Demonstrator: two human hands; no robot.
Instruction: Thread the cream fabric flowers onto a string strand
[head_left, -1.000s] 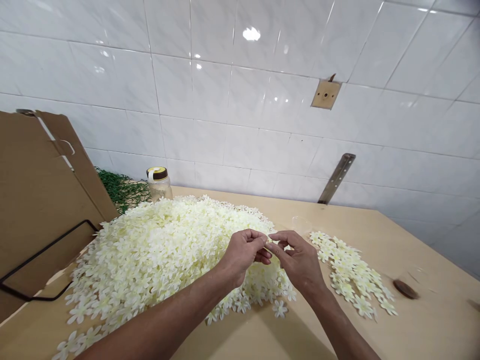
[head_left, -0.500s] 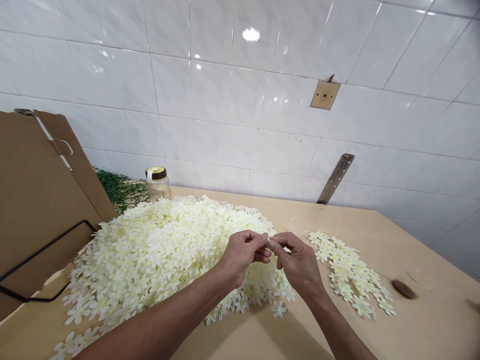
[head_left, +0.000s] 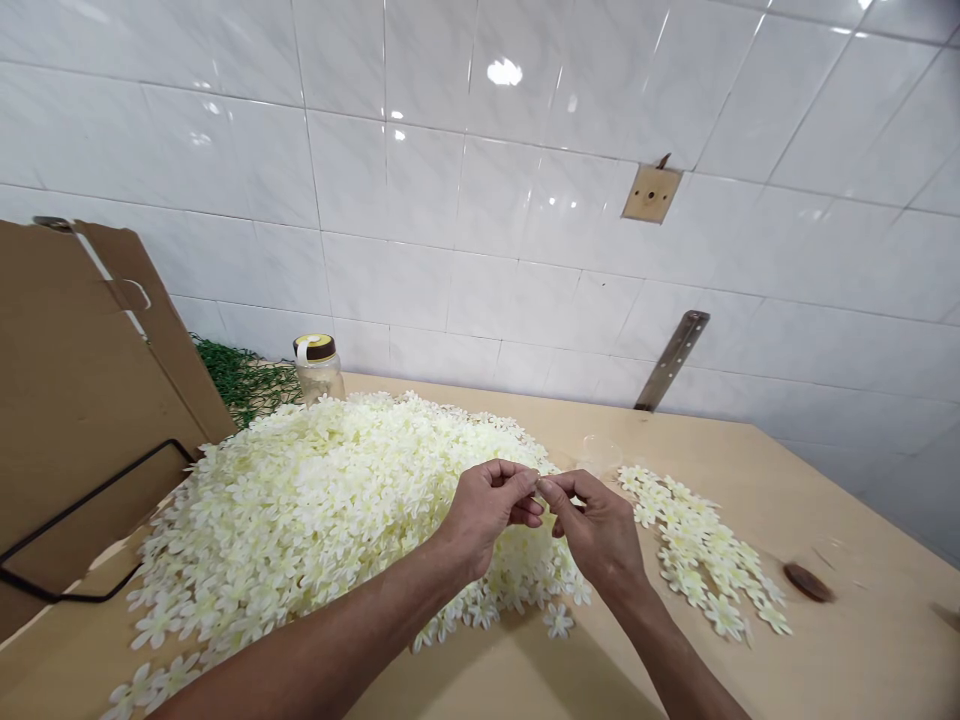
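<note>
My left hand (head_left: 491, 505) and my right hand (head_left: 596, 520) meet fingertip to fingertip above the right side of a big heap of pale yellow-white artificial flowers (head_left: 322, 500). Thumb and forefinger of each are pinched closed. Whatever lies between the fingertips is too small and too covered to name. One single flower (head_left: 557, 621) lies on the table just below my hands. To the right of my right hand spreads a smaller strip of the same flowers (head_left: 697, 550).
A clear bottle with a brown and yellow lid (head_left: 316, 368) stands behind the heap, beside green netting (head_left: 244, 380). Cardboard (head_left: 82, 400) and a black metal frame (head_left: 90, 490) are at left. A dark brown oval object (head_left: 808, 582) lies at right; a metal bracket (head_left: 671, 360) leans against the tiled wall.
The view has shifted very slightly. Both hands keep the same pinch in nearly the same place, and the flowers lie as before.
</note>
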